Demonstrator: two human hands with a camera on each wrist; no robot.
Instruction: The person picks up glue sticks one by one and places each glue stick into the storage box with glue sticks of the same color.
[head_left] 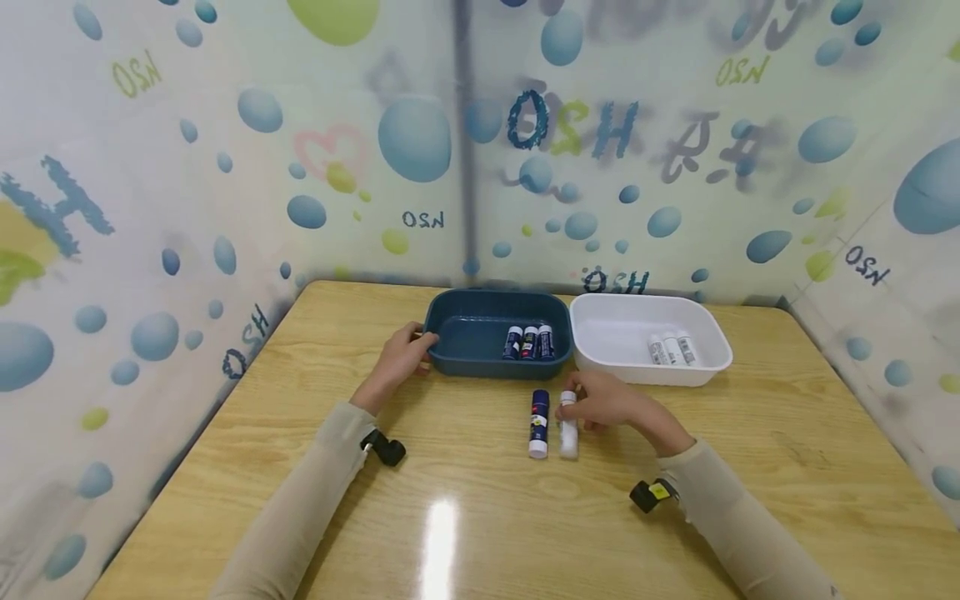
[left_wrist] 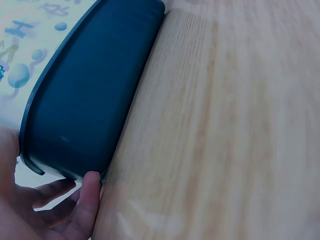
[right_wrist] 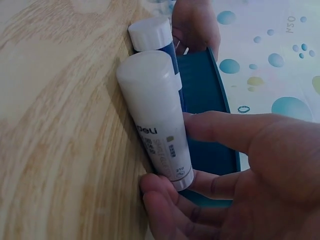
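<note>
In the head view my left hand (head_left: 402,353) holds the left end of a dark blue plastic bin (head_left: 480,367), thumb at its rim. The left wrist view shows fingers (left_wrist: 89,200) against the bin's lower outside. My right hand (head_left: 606,400) pinches a white glue stick (head_left: 568,440) lying on the table; in the right wrist view its thumb and fingers sit around the lower end. Beside it, to the left and apart from my fingers, lies a dark blue glue stick (head_left: 539,417) with a white end. Three dark blue glue sticks (head_left: 529,342) lie inside the blue bin.
A white plastic bin (head_left: 652,375) stands against the blue bin's right side, with three white glue sticks (head_left: 673,350) in it. Both bins are near the back of the wooden table (head_left: 360,533). A patterned curtain wall (head_left: 420,250) rises behind and at both sides.
</note>
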